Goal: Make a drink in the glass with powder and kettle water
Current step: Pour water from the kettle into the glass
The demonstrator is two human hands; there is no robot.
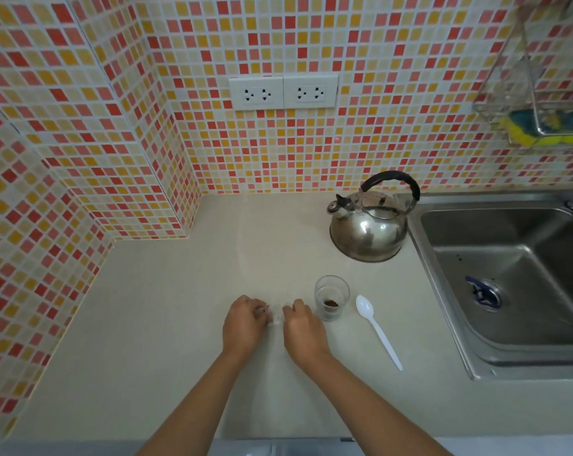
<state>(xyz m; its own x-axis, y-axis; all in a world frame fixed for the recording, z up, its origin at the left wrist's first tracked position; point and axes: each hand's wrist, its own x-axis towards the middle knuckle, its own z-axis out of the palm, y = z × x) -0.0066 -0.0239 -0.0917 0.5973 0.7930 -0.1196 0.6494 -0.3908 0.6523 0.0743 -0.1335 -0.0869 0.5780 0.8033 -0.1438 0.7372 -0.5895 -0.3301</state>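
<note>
**Powder is in the glass; the kettle comes next**

The pale surface (166, 324) runs from the tiled corner to the steel sink (508, 274) on the right. The metal kettle (369, 230) stands upright near the back, just beside the sink's edge, spout pointing left and black handle arched over the top. Nearer the person, the clear glass (331, 296) stands upright with a small heap of brown powder (331, 303) at its bottom and no water visible in it. A white plastic spoon (375, 327) lies just right of the glass, bowl toward the back.

The left hand (244, 324) and right hand (303, 330) are close together just left of the glass, fingers curled around something small and pale between them. It is too blurred to name, and whether either hand is clamped on it cannot be told.

The powder step looks finished. To pour well, set the small item aside clear of the glass, take the kettle by its handle, bring the spout low over the rim and tip slowly, steadying the glass since it looks light.
</note>
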